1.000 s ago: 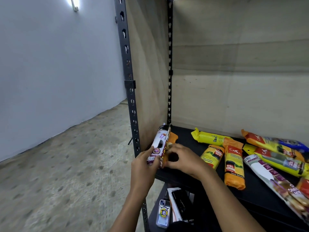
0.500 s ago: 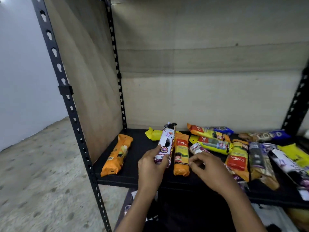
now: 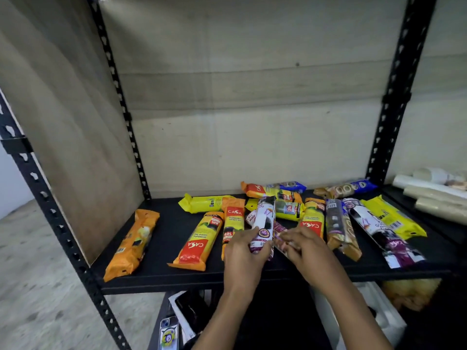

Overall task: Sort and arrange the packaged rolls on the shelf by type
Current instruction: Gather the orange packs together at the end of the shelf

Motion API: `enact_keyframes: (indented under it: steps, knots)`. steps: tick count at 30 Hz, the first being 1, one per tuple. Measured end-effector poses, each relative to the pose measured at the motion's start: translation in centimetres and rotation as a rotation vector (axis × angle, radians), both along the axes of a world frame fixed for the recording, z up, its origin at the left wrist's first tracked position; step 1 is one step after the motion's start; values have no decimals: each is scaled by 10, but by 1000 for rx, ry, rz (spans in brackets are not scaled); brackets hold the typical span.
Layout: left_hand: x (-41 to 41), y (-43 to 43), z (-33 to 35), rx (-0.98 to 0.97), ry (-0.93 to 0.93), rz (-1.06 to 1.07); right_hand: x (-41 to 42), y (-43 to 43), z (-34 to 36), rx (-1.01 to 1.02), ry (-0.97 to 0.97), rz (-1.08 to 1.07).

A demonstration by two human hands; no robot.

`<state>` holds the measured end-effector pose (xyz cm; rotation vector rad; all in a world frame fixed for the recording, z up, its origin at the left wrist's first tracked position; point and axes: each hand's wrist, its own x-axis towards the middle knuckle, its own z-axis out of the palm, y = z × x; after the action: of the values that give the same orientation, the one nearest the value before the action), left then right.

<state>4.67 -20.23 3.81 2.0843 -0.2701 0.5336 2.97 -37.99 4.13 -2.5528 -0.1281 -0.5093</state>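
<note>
At the black metal shelf's [image 3: 171, 231] front, I see the left hand [image 3: 242, 256] clamped round a white-and-purple plastic-wrapped roll [image 3: 264, 223]; the right hand's [image 3: 305, 251] grip I cannot tell.

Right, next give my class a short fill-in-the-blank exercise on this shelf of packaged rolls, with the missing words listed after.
1. The white-and-purple roll pack is gripped in the person's ____ hand.
2. The orange pack lying apart sits at the shelf's ____ end.
3. The shelf board itself is ____.
4. The brown-printed pack by the rear right post has a ____ end.
Missing words: left; left; black; blue.
</note>
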Motion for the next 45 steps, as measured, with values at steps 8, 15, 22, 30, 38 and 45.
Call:
enact_keyframes:
  steps: [8,15,22,30,38,45]
  knots:
    - [1,-22,-11,75,-35,18,1,-3,-3,114,1,3]
    - [6,-10,-3,181,-128,-8,0,17,9,216,-177,-82]
    - [26,71,0,267,-259,191,-14,112,29,251,-340,138]
    - [29,118,-5,462,165,266,36,145,5,163,29,11]
    - [31,122,-8,376,174,206,42,151,2,134,219,-24]
    - [30,124,-7,338,143,253,43,149,5,227,194,-11]
